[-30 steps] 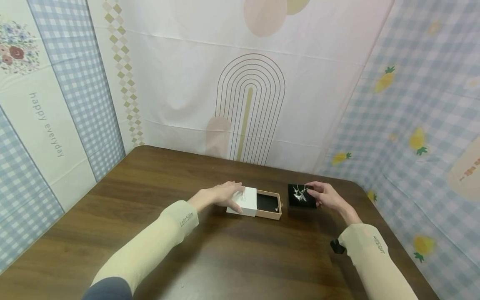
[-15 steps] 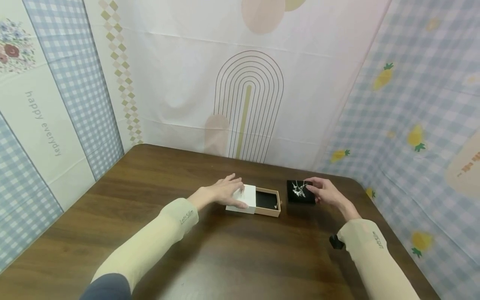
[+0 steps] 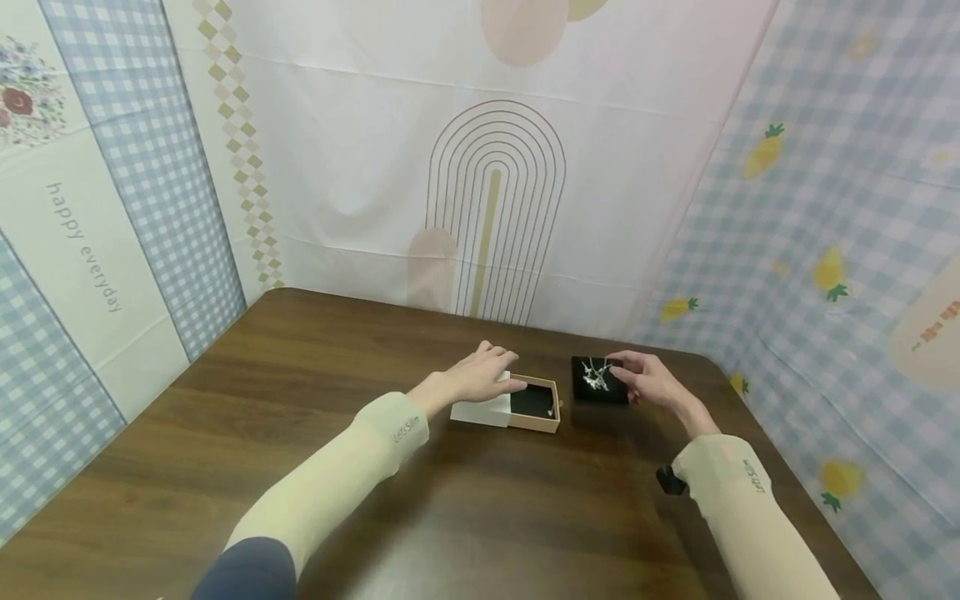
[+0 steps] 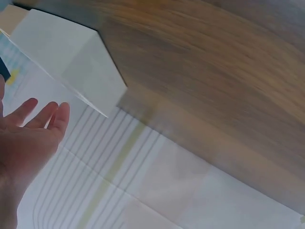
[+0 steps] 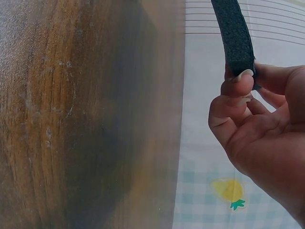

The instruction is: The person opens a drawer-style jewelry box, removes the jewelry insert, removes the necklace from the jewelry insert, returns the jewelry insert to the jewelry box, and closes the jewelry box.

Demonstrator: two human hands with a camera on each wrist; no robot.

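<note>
My right hand [image 3: 651, 381] pinches the edge of a black foam pad [image 3: 609, 395] and holds it raised over the table. A silver necklace [image 3: 596, 377] lies on top of the pad. In the right wrist view, thumb and fingers grip the end of the pad [image 5: 234, 43]. To its left, a white box sleeve [image 3: 478, 412] has its tan drawer [image 3: 536, 424] slid partly out to the right, showing a dark inside. My left hand [image 3: 480, 377] hovers above the sleeve, its fingers extended; in the left wrist view this hand [image 4: 31, 138] is apart from the sleeve [image 4: 71, 50].
The box stands on a brown wooden table [image 3: 360, 500]. A white printed curtain [image 3: 345, 167] hangs behind the table's back edge. A blue checked curtain [image 3: 817, 200] hangs on the right. A black device [image 3: 671, 480] is on my right wrist.
My left hand has let go of the white sleeve, lifted and moved right toward the drawer. The right hand keeps holding the foam pad in nearly the same place. The view has shifted slightly.
</note>
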